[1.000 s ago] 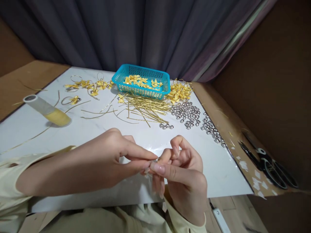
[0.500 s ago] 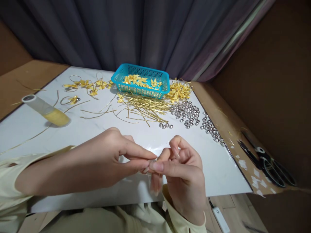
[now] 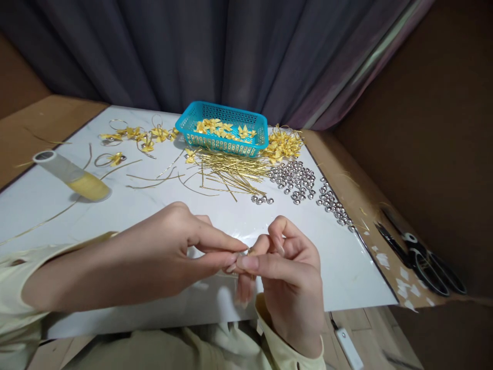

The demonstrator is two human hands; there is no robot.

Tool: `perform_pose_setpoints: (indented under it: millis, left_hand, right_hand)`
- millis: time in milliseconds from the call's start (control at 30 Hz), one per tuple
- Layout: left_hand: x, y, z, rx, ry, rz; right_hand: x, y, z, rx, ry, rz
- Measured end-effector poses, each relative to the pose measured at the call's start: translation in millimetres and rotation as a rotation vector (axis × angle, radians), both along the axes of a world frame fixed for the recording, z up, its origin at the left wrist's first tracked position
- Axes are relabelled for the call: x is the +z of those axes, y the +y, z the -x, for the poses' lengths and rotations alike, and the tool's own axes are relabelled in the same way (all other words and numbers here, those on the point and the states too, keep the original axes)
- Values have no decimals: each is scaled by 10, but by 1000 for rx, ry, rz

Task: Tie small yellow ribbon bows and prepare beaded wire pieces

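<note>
Right now L hand (image 3: 169, 252) & R hand (image 3: 287, 280) meet fingertip to fingertip, both pinching a tiny gold piece (image 3: 248, 252), mostly hidden, above white board (image 3: 346, 267); silver beads (image 3: 295, 177) at 1 o'clock.

Whatever the left hand (image 3: 173, 252) and right hand (image 3: 288, 272) pinch is hidden by fingertips; scissors (image 3: 423, 257) are dim

teal basket (image 3: 227, 144) w/ gold bows, silver beads (image 3: 295, 177), scissors (image 3: 419, 257), glue tube (image 3: 71, 176).
</note>
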State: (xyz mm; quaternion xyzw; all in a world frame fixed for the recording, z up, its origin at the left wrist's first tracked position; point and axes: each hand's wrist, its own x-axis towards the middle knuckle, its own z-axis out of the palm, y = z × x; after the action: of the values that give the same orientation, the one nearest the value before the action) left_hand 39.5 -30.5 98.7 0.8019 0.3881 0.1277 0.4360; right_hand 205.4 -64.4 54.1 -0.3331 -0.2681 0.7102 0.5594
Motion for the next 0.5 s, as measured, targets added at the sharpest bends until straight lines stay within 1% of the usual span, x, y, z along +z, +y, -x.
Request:
perform_pose_setpoints:
  millis: [167,300,500]
  left_hand:
    - [18,-6,-7,25,-1,-14]
    - [11,-14,-1,50,16,-5]
    - [-31,-8,18,24,-17,-53]
  right_hand:
    - [7,19,25,-29,14,10]
    - [13,24,30,-27,18,20]
    - [25,25,31,-33,3,30]
